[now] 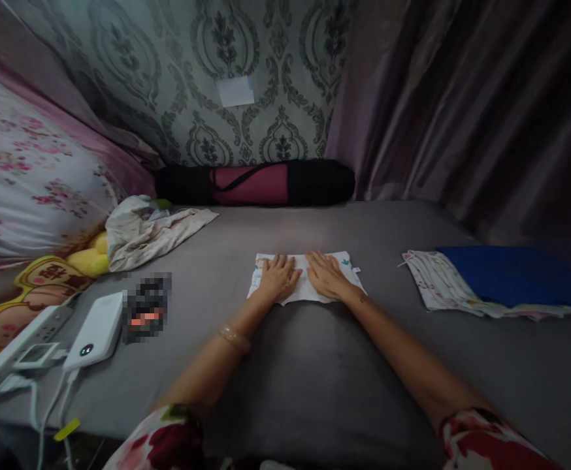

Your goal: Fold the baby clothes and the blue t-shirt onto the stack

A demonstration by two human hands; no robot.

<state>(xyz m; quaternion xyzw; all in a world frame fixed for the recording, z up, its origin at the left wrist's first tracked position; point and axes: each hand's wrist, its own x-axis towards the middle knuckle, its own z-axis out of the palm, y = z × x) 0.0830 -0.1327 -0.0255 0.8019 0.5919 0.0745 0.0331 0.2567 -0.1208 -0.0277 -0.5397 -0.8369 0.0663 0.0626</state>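
A small white cloth [302,287] with a few coloured prints lies folded flat on the grey sheet [305,365], a little tag at its right edge. My left hand [279,277] rests palm down on its left half, fingers spread. On the right half lies my right hand [325,275], also palm down with its fingers stretched out. Both hands press on the cloth's top and a narrow strip of it shows between them.
At the right is a stack of patterned cloths [432,284] with a blue cloth [515,274] on top. A crumpled cloth [143,235], a white power bank [95,329] and a power strip [21,346] are at the left. A black and maroon bag [251,184] lies along the wall.
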